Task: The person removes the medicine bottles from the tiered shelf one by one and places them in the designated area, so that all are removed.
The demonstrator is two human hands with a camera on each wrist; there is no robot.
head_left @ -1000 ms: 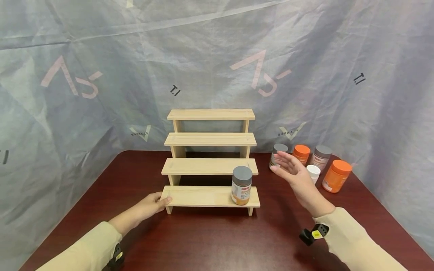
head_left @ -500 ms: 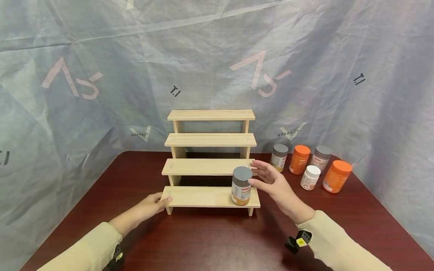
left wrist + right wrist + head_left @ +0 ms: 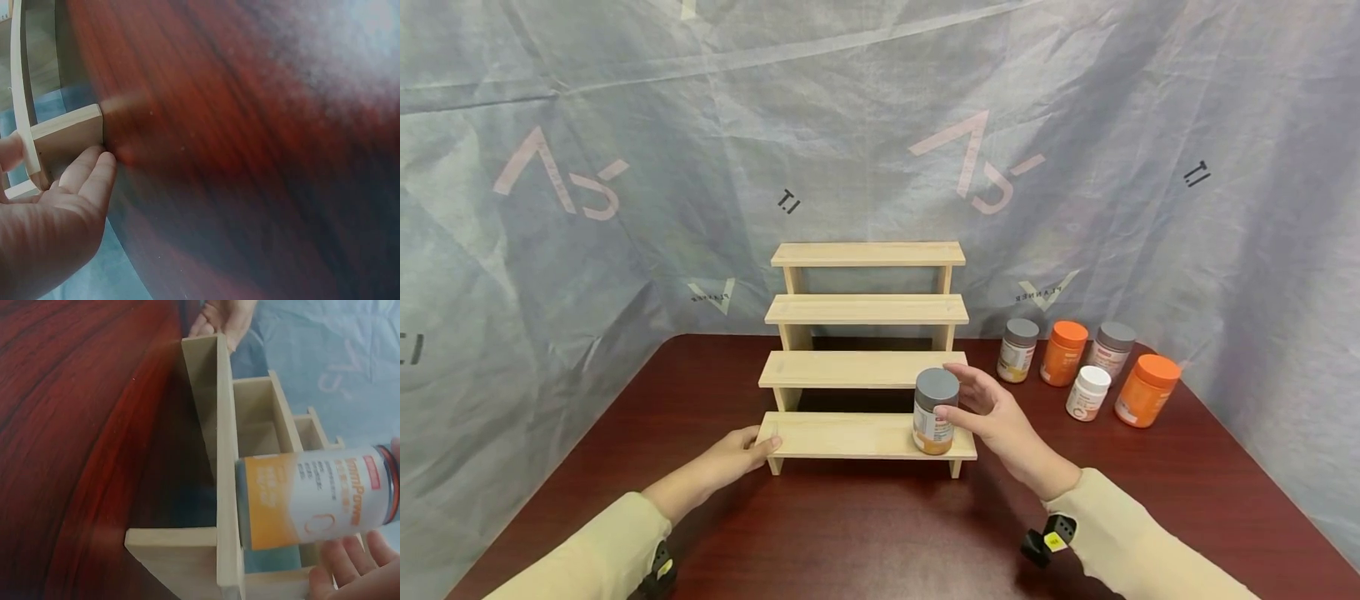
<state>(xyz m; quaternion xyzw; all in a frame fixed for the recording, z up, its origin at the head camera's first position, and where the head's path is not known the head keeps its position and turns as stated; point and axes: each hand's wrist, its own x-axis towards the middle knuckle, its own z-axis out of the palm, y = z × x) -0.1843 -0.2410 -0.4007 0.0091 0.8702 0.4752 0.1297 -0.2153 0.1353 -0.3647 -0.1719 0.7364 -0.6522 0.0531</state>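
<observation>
A four-tier wooden display rack (image 3: 850,435) stands on the dark red table. My left hand (image 3: 737,458) holds the left end of its lowest shelf, thumb on top and fingers underneath; in the left wrist view the fingers lie against the side support (image 3: 69,140). Upright near the right end of that shelf is a grey-lidded supplement bottle (image 3: 933,427) with a white and orange label (image 3: 300,500). My right hand (image 3: 1000,421) is around the bottle's upper part, thumb across the front and fingers behind, partly hidden by it.
To the right of the rack stand several other bottles: a grey-lidded one (image 3: 1017,354), an orange one (image 3: 1062,357), another grey-lidded one (image 3: 1108,354), a small white one (image 3: 1087,396) and a larger orange one (image 3: 1146,393). Grey printed cloth (image 3: 865,150) hangs behind the table.
My right hand has moved left from in front of the other bottles to the grey-lidded bottle on the lowest shelf and closed around it. The left hand and the rack have stayed put.
</observation>
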